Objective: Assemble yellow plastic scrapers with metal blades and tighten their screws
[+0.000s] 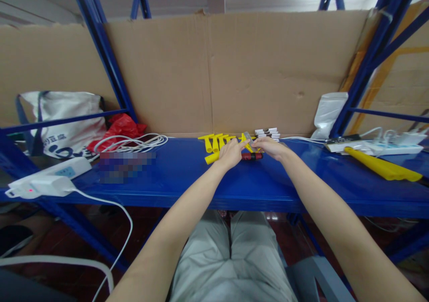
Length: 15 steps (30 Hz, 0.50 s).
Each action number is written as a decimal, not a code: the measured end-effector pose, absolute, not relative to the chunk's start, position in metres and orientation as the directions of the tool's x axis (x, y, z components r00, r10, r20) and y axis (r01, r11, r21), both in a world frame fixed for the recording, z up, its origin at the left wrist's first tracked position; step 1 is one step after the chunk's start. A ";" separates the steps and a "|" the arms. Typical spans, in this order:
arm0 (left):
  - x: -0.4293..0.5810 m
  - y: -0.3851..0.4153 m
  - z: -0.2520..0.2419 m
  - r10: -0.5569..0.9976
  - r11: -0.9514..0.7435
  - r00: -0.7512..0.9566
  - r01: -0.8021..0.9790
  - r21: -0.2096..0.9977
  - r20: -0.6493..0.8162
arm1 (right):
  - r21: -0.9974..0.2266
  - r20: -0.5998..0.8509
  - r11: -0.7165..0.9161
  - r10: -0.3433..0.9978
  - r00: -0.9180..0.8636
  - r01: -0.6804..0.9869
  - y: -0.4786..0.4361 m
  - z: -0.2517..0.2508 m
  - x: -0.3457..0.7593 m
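My left hand (231, 153) is closed around a yellow T-shaped tool (212, 159); its round handle sticks out on the left and its yellow head shows between my hands. At that head, the bent fingers of my right hand (271, 147) pinch a small clear, greyish piece (248, 137). Just beyond my left hand, several similar yellow T-shaped tools (208, 145) lie in a row. Behind my right hand is a stack of white sticks with dark marks (267, 133). A red and black cylinder (252, 156) lies below my fingers, partly covered.
The blue table (187, 181) stands against a cardboard wall (241, 69). At left are a white power strip (50, 177), coiled white cable (140, 143), a red bag (120, 130) and a cloth bag (67, 119). A yellow long item (382, 165) lies right, near another power strip (395, 148).
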<state>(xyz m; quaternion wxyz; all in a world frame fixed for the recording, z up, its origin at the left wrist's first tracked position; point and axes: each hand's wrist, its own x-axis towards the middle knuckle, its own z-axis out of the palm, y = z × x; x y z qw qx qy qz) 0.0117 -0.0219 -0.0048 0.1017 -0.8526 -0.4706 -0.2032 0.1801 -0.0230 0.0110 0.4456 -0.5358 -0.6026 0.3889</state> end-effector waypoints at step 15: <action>0.014 -0.032 0.000 0.713 -0.649 0.587 0.759 0.044 0.383 | -0.964 0.123 0.074 0.975 0.183 0.254 -0.019 0.012 0.178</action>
